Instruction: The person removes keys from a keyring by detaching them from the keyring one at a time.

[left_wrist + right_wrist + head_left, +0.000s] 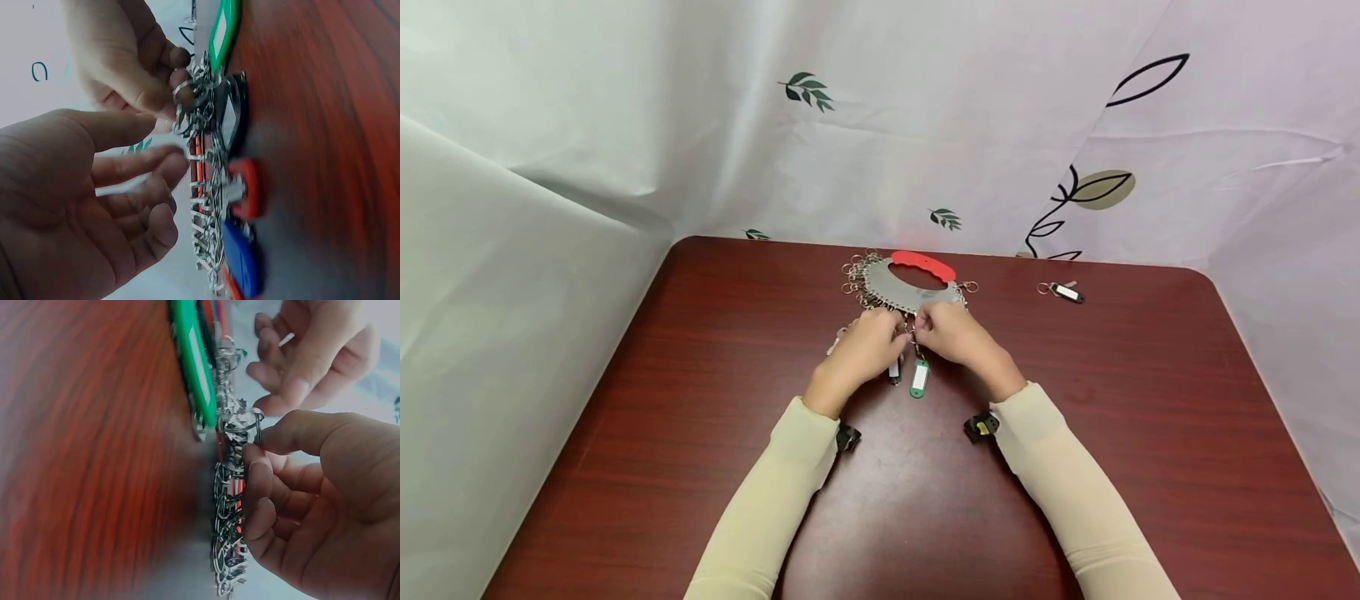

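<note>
A silver crescent-shaped key holder (904, 292) with a red handle (923, 264) lies on the table, small clips and rings along its curved edge. At its near edge my right hand (955, 332) pinches a metal split ring (258, 427) between thumb and forefinger. My left hand (867, 346) is close beside it; in the left wrist view its thumb and fingers are apart, fingertips near the clips. A green key tag (919, 378) hangs below the hands, with a black key tag (894, 372) to its left. Blue (242, 257) and red (245, 189) tags show in the left wrist view.
On the dark red wooden table (1150, 433), a separate black key tag (1067, 292) with a ring and key lies at the far right. A white cloth backdrop (865, 167) with leaf prints stands behind the table.
</note>
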`<state>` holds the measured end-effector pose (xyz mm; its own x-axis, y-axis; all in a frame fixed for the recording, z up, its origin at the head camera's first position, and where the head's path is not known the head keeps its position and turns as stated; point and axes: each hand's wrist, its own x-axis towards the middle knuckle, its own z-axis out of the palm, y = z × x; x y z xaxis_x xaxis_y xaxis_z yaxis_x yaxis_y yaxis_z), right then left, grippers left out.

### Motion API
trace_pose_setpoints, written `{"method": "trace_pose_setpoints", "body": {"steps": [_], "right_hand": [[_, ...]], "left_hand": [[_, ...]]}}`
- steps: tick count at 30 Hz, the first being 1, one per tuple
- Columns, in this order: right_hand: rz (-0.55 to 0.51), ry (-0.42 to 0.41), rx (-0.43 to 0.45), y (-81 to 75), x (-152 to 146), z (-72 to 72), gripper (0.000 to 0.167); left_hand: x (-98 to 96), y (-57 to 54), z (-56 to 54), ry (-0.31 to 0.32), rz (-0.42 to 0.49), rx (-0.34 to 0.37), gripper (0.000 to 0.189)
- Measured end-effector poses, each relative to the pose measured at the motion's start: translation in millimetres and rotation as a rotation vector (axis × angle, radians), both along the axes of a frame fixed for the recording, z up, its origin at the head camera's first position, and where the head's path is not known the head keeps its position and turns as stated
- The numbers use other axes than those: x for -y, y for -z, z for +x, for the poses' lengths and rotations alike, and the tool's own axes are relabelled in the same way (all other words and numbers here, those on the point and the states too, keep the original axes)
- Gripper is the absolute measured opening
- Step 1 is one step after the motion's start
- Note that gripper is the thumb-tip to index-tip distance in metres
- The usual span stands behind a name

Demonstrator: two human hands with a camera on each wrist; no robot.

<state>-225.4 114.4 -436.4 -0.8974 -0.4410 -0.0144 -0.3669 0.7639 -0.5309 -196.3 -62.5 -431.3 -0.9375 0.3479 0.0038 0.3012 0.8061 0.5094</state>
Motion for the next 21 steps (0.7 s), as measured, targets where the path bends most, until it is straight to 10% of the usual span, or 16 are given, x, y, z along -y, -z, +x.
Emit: {"method": "trace_pose_setpoints", "body": {"steps": [21], "right_hand": [[-0.227,0.039,0.140,6.7,-7,-5.9,0.010]], "left_hand": [[-17.3,5.8,-5.3,-0.228,0.161,0.011,0.013]]}}
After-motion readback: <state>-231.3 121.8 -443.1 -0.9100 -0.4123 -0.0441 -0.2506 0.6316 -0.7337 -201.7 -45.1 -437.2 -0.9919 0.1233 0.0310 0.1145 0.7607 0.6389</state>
